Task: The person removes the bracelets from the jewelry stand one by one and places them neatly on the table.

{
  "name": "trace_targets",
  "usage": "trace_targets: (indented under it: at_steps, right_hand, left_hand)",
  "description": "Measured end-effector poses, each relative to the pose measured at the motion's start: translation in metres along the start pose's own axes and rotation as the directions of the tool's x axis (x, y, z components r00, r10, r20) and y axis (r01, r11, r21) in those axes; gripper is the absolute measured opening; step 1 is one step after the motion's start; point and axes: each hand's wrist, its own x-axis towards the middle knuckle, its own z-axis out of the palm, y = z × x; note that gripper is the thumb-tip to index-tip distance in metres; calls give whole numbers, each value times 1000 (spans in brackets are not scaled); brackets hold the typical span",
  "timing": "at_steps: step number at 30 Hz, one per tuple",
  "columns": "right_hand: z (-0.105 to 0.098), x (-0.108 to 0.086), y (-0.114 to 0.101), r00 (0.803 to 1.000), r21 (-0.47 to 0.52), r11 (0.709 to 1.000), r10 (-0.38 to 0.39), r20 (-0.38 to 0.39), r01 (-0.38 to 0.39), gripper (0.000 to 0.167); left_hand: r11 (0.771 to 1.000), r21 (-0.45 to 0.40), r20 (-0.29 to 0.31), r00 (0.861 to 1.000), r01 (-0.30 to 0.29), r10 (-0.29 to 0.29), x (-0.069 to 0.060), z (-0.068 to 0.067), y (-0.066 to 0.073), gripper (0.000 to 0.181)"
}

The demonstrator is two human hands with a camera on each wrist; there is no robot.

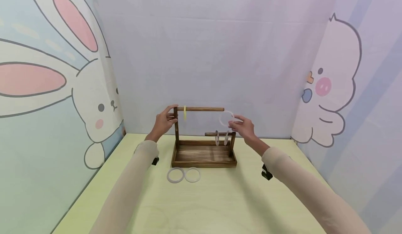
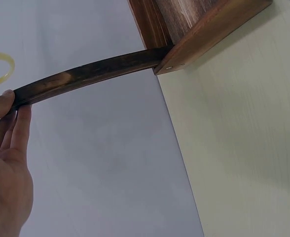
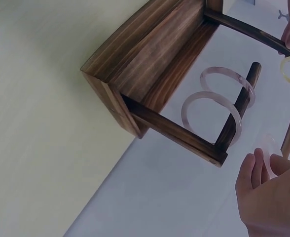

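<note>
A dark wooden bangle stand (image 1: 204, 164) has a tray base, a high bar (image 1: 204, 109) and a low bar (image 1: 210, 134). My left hand (image 1: 163, 122) grips the top of its left post (image 2: 86, 74), thumb on one side and fingers on the other. Between thumb and fingers, my right hand (image 1: 245, 126) pinches a pale translucent bangle (image 3: 269, 144) by the high bar's free end; whether the bar passes through it I cannot tell. A yellow bangle (image 1: 185, 113) hangs on the high bar near the left post. Two greyish-pink bangles (image 3: 219, 94) hang on the low bar.
On the pale table (image 1: 204, 206), in front of the stand, lie a greyish bangle (image 1: 168, 175) and a whitish bangle (image 1: 199, 175) side by side. A plain cloth wall (image 1: 213, 59) stands close behind, with cartoon-printed walls left and right.
</note>
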Motion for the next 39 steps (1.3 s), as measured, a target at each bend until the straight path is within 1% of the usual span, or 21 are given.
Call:
trace_targets:
  at_steps: [4,9,15,20,27,33,39]
  right_hand:
    - [1,-5,-1,999,-8,1000,-2,33,2,47]
    - [3,-14,0,997,-11,1000,21,73,-20,52]
    - [4,-20,2,992,44,997,61,106,-66,54]
    - [5,-25,5,988,66,993,89,127,-98,54]
    - [8,-37,3,981,89,990,92,170,-108,54]
    - [11,-47,8,976,62,992,96,197,-110,50]
    - [16,-54,10,971,48,990,118,206,-130,54]
  left_hand:
    - [1000,8,-6,1000,-4,4,0,1,-1,72]
    - [1000,16,-3,1000,4,-4,-1,1,-2,71]
    - [1000,12,-2,1000,-6,6,0,0,-2,72]
    - [1000,18,-4,1000,-7,7,0,1,-2,71]
    - [1000,20,-6,1000,-5,5,1,1,0,71]
    - [1000,23,-5,1000,-7,7,2,2,0,71]
    - [1000,18,-14,1000,-21,22,1,1,0,71]
